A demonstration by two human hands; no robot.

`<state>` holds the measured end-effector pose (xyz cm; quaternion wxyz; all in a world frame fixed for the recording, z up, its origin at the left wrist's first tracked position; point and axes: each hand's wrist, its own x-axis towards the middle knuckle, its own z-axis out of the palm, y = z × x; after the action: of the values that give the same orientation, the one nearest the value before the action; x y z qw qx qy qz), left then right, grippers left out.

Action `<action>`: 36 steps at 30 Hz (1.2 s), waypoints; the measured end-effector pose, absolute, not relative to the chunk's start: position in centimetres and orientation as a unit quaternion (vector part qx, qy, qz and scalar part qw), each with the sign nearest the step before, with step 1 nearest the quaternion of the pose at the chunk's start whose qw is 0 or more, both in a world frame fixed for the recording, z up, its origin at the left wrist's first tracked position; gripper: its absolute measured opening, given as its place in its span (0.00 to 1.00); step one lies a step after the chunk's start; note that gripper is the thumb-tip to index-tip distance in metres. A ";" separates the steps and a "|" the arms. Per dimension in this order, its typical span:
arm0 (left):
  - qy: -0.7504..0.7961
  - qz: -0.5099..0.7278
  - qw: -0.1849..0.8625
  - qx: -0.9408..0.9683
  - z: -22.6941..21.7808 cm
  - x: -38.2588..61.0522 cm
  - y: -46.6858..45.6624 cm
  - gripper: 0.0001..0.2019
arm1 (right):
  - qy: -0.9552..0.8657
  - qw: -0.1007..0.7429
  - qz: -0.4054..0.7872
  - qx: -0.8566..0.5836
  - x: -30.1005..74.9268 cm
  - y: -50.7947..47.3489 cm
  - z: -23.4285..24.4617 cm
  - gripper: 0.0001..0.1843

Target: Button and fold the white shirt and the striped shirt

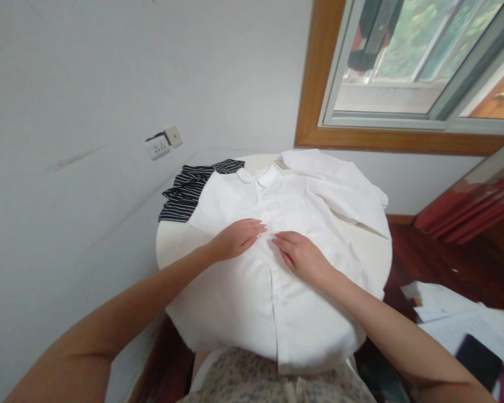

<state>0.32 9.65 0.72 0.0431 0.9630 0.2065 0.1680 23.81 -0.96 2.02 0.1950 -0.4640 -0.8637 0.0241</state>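
Observation:
A white collared shirt (235, 291) lies front side up, spread over a round white table (170, 240). Its collar points to the wall, and its hem hangs over the near edge. At the button placket, my left hand (239, 238) reaches in from the left, fingertips closed on the fabric. My right hand (300, 254) meets it from the right, its fingers also closed on the placket. The fingertips of both hands nearly touch, and the button between them is too small to make out. Below them the placket's edge stands slightly apart. One sleeve (340, 179) is spread to the right.
A black-and-white striped garment (189, 190) lies bunched at the table's far left. Wall sockets (157, 146) sit behind it. A wood-framed window (403, 137) is at the back right. Papers (449, 313) and a dark phone-like object (479, 358) lie at the lower right, below a red curtain (462, 207).

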 end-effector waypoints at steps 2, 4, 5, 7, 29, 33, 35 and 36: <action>0.214 0.141 0.039 0.966 -0.4 1.6 9.5 0.20 | -0.870 0.180 0.013 -0.458 23.5 0.1 0.5 0.23; 0.226 0.112 0.022 0.967 -1.4 1.8 9.6 0.22 | -0.873 0.160 0.005 -0.460 23.3 0.4 -1.1 0.27; 0.231 0.101 0.015 0.968 -1.8 1.7 9.7 0.23 | -0.872 0.154 0.001 -0.464 23.3 0.4 -1.8 0.28; 0.242 0.088 0.006 0.966 -2.1 1.1 10.2 0.25 | -0.868 0.152 -0.006 -0.472 23.4 0.1 -2.6 0.28; 0.567 0.071 -0.141 0.808 -1.8 -6.8 24.9 0.34 | -0.865 0.168 -0.032 -0.472 23.3 -0.2 -2.7 0.28; 0.588 0.044 -0.152 0.793 -0.7 -5.5 24.5 0.31 | -0.864 0.167 -0.032 -0.474 23.3 -0.2 -2.4 0.28; 0.576 0.083 -0.187 0.792 0.0 -3.7 23.6 0.28 | -0.863 0.171 -0.034 -0.474 23.3 -0.2 -2.4 0.28; 0.566 0.110 -0.197 0.793 0.2 -2.6 23.0 0.28 | -0.862 0.174 -0.033 -0.474 23.3 -0.3 -2.3 0.28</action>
<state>-2.58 22.95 0.21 -0.1969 0.7927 0.5663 0.1101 23.32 -0.25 -2.34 0.1736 -0.4744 -0.8624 -0.0327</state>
